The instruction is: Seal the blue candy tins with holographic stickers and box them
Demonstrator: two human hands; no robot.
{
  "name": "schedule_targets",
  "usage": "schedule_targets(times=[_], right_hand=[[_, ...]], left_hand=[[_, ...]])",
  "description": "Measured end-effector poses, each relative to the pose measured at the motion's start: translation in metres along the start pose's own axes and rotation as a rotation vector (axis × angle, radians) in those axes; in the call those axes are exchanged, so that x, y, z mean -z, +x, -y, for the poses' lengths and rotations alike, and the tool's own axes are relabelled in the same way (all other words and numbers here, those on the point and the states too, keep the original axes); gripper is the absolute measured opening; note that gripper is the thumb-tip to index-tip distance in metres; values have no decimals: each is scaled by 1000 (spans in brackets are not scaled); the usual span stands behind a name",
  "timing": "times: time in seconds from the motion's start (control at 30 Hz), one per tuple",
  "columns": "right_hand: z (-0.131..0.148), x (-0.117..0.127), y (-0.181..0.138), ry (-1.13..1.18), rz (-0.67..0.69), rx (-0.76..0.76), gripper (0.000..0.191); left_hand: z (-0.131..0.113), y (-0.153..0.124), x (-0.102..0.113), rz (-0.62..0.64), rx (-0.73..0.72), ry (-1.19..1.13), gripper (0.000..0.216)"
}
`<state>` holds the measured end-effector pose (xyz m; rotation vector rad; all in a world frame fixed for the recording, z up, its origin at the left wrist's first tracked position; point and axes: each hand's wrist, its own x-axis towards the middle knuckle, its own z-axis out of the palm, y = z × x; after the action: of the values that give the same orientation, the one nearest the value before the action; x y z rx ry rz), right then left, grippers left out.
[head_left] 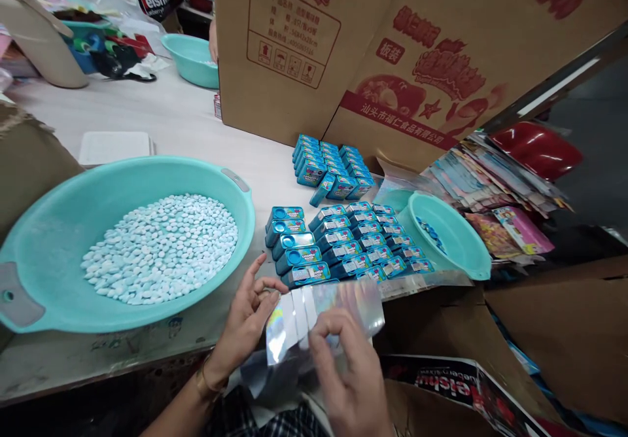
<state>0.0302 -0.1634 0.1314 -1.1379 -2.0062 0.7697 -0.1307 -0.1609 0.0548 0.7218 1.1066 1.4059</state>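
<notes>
Both my hands hold a fanned stack of shiny holographic pouches (318,316) just below the table's near edge. My left hand (245,326) grips the stack's left end, thumb and fingers pinched on it. My right hand (350,371) covers the lower right part, fingers curled over the pouches. Just beyond them stand rows of small blue tins (348,244). A large teal basin (59,227) of white tablets (161,247) sits to the left of my hands.
A second group of blue tins (331,165) lies farther back before big cardboard boxes (343,51). A small teal bowl (454,241) sits right, colourful packets (490,195) beyond it. A white lid (115,146) and another teal bowl (191,57) lie at the back left.
</notes>
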Motion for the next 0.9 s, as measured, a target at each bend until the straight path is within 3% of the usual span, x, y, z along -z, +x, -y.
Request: schedule_targets(times=[0.1, 0.27, 0.43, 0.5, 0.67, 0.77, 0.9], right_hand=[[1, 12, 21, 152, -9, -200, 17], [-5, 19, 48, 240, -48, -272, 17], [-4, 15, 66, 263, 139, -339, 22], [-5, 10, 73, 261, 157, -357, 24], [-20, -6, 78, 202, 80, -399, 27], [-34, -18, 79, 60, -17, -360, 25], [-49, -30, 83, -194, -158, -201, 19]], left_hand=[[1, 8, 5, 64, 25, -118, 75], [5, 14, 10, 163, 91, -43, 51], [-6, 14, 13, 285, 68, 3, 90], [-12, 16, 15, 309, 68, 3, 94], [-22, 27, 15, 166, 177, 189, 47], [-25, 37, 11, 112, 171, 214, 45], [-19, 48, 5, 37, 93, 252, 40]])
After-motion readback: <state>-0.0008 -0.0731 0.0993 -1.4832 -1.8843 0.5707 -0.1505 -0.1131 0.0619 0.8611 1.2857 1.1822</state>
